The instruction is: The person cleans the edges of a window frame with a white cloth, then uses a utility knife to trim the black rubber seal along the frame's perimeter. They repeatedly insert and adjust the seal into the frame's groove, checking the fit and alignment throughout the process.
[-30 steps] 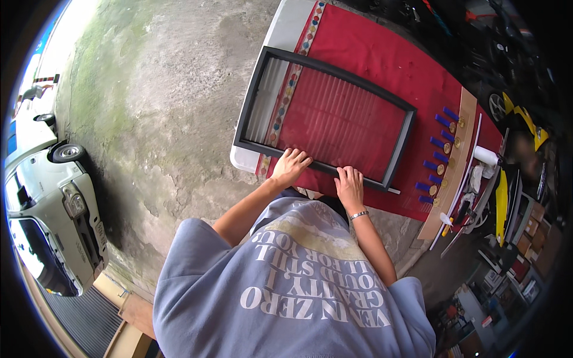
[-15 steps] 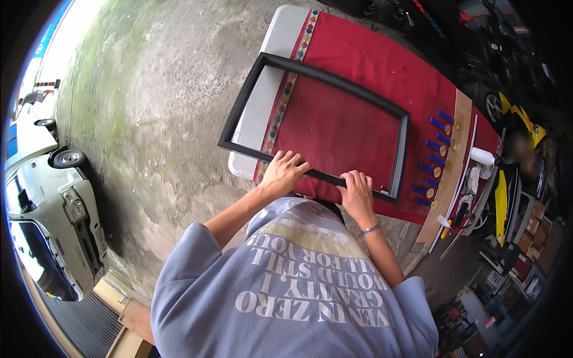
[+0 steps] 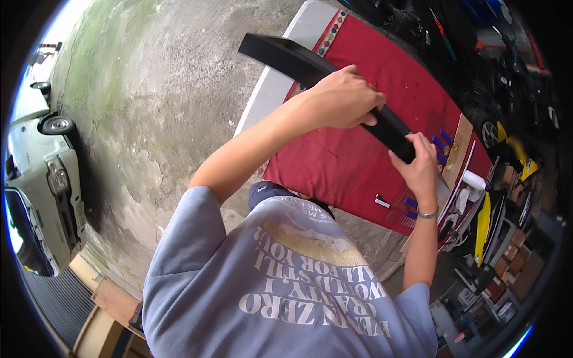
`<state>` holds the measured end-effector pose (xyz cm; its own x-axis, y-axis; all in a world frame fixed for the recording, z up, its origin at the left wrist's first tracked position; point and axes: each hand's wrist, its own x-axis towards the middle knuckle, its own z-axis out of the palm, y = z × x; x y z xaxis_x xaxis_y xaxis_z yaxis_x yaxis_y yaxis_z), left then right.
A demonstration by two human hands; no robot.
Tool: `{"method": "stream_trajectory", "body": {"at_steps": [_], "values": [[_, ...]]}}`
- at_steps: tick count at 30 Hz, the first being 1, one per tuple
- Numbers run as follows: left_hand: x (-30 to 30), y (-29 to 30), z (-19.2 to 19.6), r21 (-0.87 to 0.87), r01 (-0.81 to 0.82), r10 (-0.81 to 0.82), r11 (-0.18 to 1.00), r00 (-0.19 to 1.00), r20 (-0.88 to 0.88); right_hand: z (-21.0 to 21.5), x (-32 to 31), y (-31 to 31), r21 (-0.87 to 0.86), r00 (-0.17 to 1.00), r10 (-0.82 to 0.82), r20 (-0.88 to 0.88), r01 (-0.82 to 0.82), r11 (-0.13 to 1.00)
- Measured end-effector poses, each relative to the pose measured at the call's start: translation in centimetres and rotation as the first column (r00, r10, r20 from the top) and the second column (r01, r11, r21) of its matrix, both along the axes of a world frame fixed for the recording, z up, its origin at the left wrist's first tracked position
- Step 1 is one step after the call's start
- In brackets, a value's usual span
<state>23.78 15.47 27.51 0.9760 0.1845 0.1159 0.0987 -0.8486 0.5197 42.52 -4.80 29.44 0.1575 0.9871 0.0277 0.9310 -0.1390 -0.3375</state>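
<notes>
A black rectangular frame [image 3: 279, 56] is raised off the table, tilted on edge so that its broad outer side faces me. My left hand [image 3: 346, 98] is closed over it near the middle, the fingertips curled around the far side. Further right, my right hand [image 3: 419, 164] grips its lower right end, the thumb against the near face. Beneath it spreads a red cloth [image 3: 334, 161] over a white table [image 3: 253, 113]. A small black-and-white piece [image 3: 382, 201] lies on the cloth near its front edge.
Several gold discs with blue ribbons [image 3: 446, 137] lie at the table's right end, partly behind my right hand. Beyond them are a white roll [image 3: 474, 180] and a yellow panel [image 3: 482, 230]. A pale vehicle [image 3: 58, 176] stands on the concrete ground [image 3: 143, 131] at left.
The frame has come up off the cloth and turned on edge. Both hands rose with it and shifted right. The small black-and-white piece now shows on the cloth.
</notes>
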Motion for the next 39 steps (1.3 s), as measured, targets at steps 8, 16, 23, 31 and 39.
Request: {"method": "stream_trajectory", "body": {"at_steps": [8, 16, 23, 31, 39], "values": [[2.1, 1.2, -1.9, 0.163, -0.246, 0.188, 0.955, 0.934, 0.304, 0.8, 4.1, 4.0, -0.110, 0.974, -0.045, -0.223, 0.021, 0.994], [-0.4, -1.8, -6.4, -0.289, -0.469, 0.520, 0.835, 0.497, 0.695, 0.4, 11.0, 6.7, -0.163, 0.927, -0.153, -0.343, 0.101, 0.981], [-7.1, -8.8, -22.4, -0.459, -0.754, 0.880, 0.470, 0.444, 0.170, 1.5, 13.4, 9.6, -0.393, 0.916, -0.231, -0.327, 0.090, 0.915], [-9.4, -12.2, -28.7, -0.233, -0.810, 0.843, 0.538, 0.523, 0.124, 1.0, 14.6, 8.1, -0.216, 0.941, -0.183, -0.286, 0.123, 0.969], [-9.5, -12.4, -29.4, -0.230, -0.825, 0.856, 0.517, 0.506, 0.107, 0.6, 17.0, 7.7, -0.228, 0.930, -0.205, -0.304, 0.138, 0.964]]}}
